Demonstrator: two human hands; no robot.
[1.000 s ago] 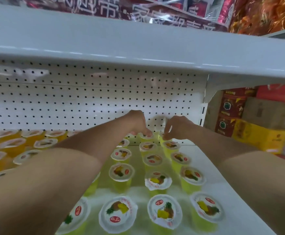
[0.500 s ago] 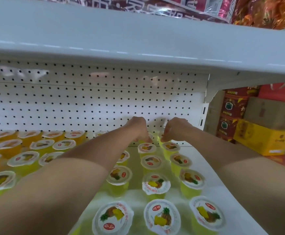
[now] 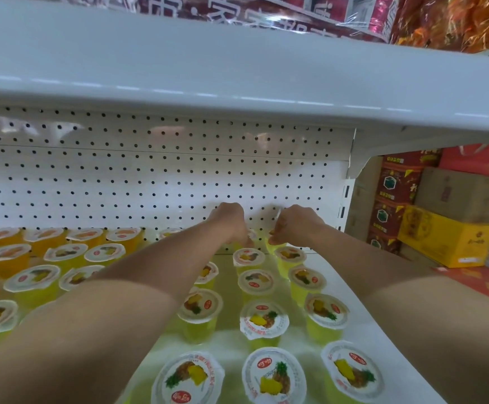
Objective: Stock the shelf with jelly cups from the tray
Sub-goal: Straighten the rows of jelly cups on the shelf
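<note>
Jelly cups (image 3: 263,319) with yellow bodies and white pineapple-printed lids stand upright on the white shelf (image 3: 383,330), in three rows running from the front edge back to the rear panel. More yellow cups stand to the left, partly hidden by the left forearm. Orange cups (image 3: 4,258) occupy the far left rear of the same shelf.

Both arms reach to the back of the shelf. Left hand (image 3: 231,224) is at the rear end of the middle row, knuckles up, fingers curled downward onto the rearmost cup. Right hand (image 3: 297,225) is just beside it at the rear of the right-hand row, fingers likewise curled downward, with yellow cup body showing below them. The backs of the hands hide the fingertips; I cannot tell whether either hand grips a cup or merely touches it.

Perforated white back panel (image 3: 150,176) stands directly behind the hands. Upper shelf (image 3: 237,68) overhangs, carrying red packets (image 3: 441,21). Beyond the shelf's right end are stacked red cartons (image 3: 394,185) and a yellow box (image 3: 441,240).
</note>
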